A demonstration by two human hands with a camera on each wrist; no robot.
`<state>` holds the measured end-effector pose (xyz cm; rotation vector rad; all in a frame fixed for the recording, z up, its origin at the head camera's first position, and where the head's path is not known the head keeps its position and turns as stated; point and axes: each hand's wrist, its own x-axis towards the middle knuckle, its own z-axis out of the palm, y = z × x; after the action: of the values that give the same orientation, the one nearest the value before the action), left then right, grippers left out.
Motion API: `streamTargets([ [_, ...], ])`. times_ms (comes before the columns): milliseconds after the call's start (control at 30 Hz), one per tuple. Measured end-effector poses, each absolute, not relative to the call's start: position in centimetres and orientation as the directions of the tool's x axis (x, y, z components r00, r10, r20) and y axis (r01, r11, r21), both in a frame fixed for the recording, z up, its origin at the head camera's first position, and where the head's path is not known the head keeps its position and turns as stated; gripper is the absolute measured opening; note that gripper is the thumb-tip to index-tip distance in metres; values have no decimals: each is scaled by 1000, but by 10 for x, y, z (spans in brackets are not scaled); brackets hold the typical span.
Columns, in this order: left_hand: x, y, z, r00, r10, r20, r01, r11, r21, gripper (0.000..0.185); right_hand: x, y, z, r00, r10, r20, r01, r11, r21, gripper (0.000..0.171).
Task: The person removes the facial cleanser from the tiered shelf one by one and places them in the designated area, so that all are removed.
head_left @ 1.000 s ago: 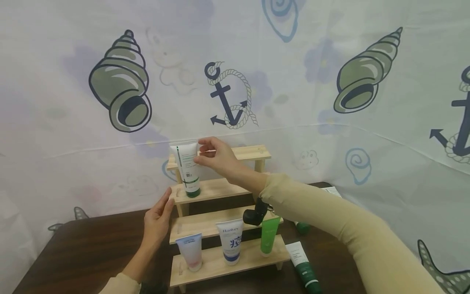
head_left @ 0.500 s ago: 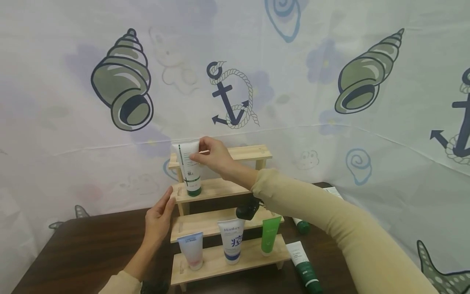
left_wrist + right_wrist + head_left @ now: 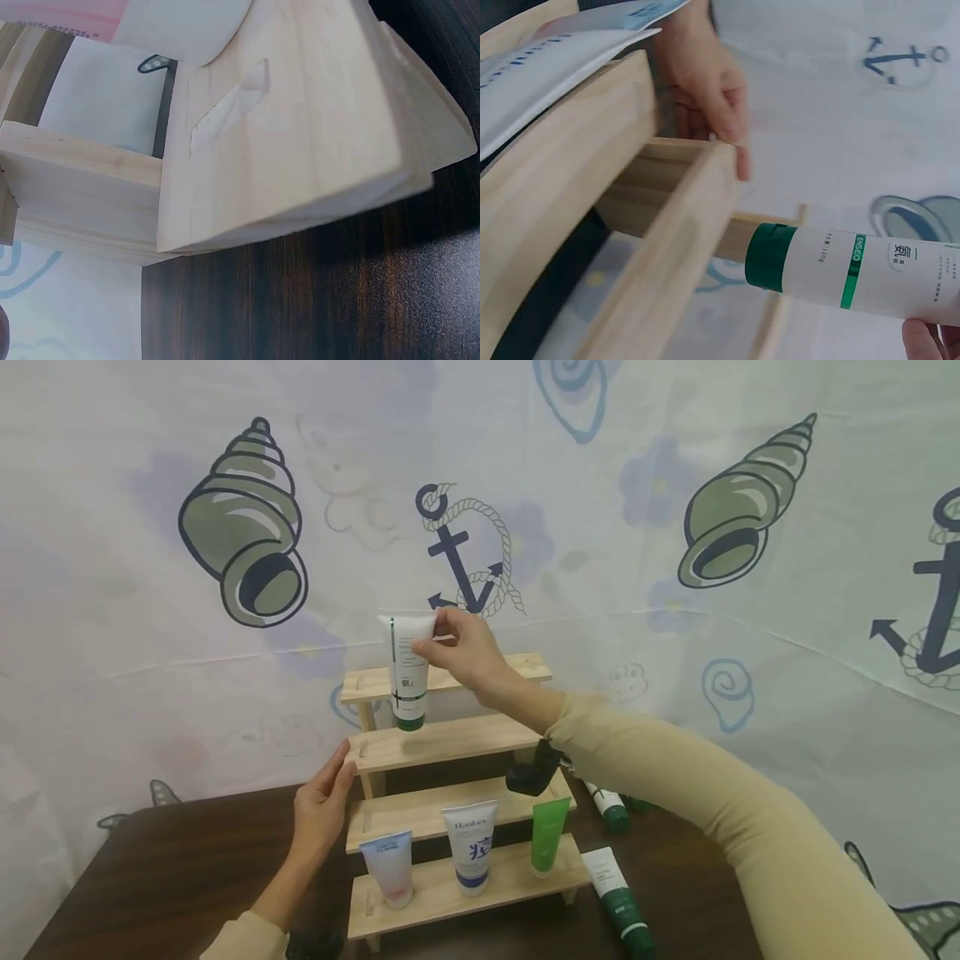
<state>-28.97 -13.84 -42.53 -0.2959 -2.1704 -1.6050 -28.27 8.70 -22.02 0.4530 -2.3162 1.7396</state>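
My right hand point(image 3: 469, 653) pinches the upper end of a white squeeze tube point(image 3: 409, 668) with a green cap. The tube is upright, cap down, in front of the top tier and above the third tier of a wooden step stand point(image 3: 450, 737). Its green cap point(image 3: 769, 256) is apart from the wood in the right wrist view. My left hand point(image 3: 322, 806) grips the left end of that third tier; thumb and fingers on the wood show in the right wrist view. The left wrist view has the stand's bottom tier point(image 3: 300, 142) and part of a tube.
On the bottom tier stand a pink-and-white tube point(image 3: 390, 870), a white tube with blue print point(image 3: 471, 847) and a green tube point(image 3: 550, 837). A white-and-green tube point(image 3: 618, 902) lies on the dark table point(image 3: 187, 860) at the right. More tubes lie behind it, partly hidden by my right arm.
My right hand has raised the tube off the third tier and moved it slightly right, and the tube is straighter. My left hand has kept its place on the stand.
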Motion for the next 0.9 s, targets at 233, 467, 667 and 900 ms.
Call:
streamTargets([
  [233, -291, -137, -426, -897, -69, 437, 402, 286, 870, 42, -259, 144, -203, -918, -9, 397, -395, 118, -911, 27],
  [467, -290, -137, -425, -902, -74, 426, 390, 285, 876, 42, -226, 218, -204, -887, 97, 451, -439, 123, -890, 17],
  [667, -288, -137, -425, -922, -70, 380, 344, 302, 889, 44, -199, 281, -232, -906, 204, 370, -336, 184, -924, 14],
  [900, -291, -136, -422, -902, -82, 425, 388, 282, 878, 42, -187, 348, -295, -991, 110, 82, -47, 295, -955, 34],
])
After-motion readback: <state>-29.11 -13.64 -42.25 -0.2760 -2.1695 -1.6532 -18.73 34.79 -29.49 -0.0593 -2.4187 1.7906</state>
